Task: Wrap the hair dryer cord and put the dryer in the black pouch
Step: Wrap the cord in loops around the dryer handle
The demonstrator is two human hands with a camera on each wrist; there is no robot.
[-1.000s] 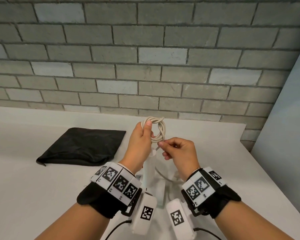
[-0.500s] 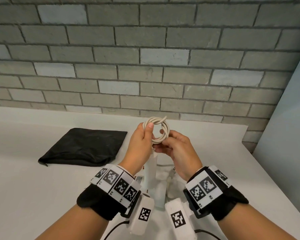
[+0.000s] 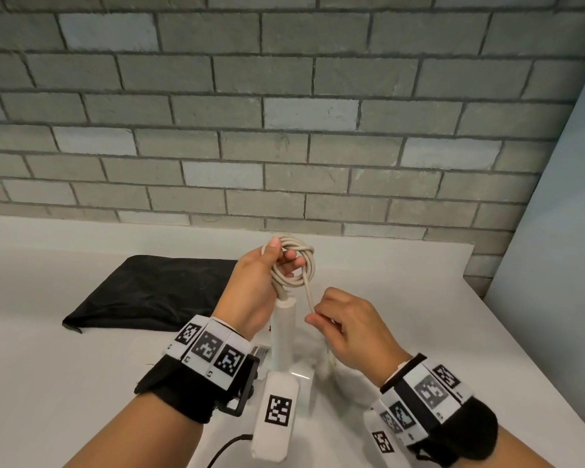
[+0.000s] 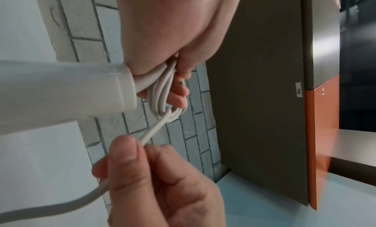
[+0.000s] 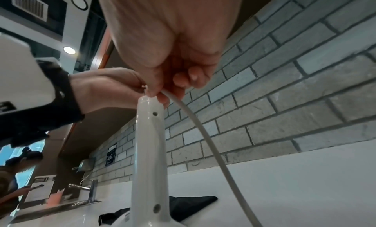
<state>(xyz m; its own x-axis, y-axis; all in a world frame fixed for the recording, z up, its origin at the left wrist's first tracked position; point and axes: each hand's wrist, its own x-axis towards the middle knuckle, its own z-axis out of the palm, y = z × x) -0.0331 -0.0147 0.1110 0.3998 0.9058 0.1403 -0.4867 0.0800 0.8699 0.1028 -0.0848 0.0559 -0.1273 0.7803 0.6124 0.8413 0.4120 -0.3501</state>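
Observation:
The white hair dryer (image 3: 283, 336) stands on the counter with its handle (image 5: 149, 134) pointing up. Its beige cord is wound into a small coil (image 3: 293, 265) at the handle's top. My left hand (image 3: 260, 285) grips that coil (image 4: 162, 93), thumb on top and fingers through the loops. My right hand (image 3: 345, 325) pinches the loose strand of cord (image 3: 308, 295) just below and right of the coil and holds it taut (image 4: 154, 129). The black pouch (image 3: 156, 292) lies flat on the counter to the left, apart from both hands.
A grey brick wall (image 3: 284, 130) runs close behind the white counter (image 3: 65, 366). A pale panel (image 3: 554, 248) closes off the right side. In the right wrist view a tap (image 5: 89, 190) and sink lie far along the counter.
My right hand has come away from the coil, down and to the right, drawing a strand of cord out taut. The left hand keeps the coil in place.

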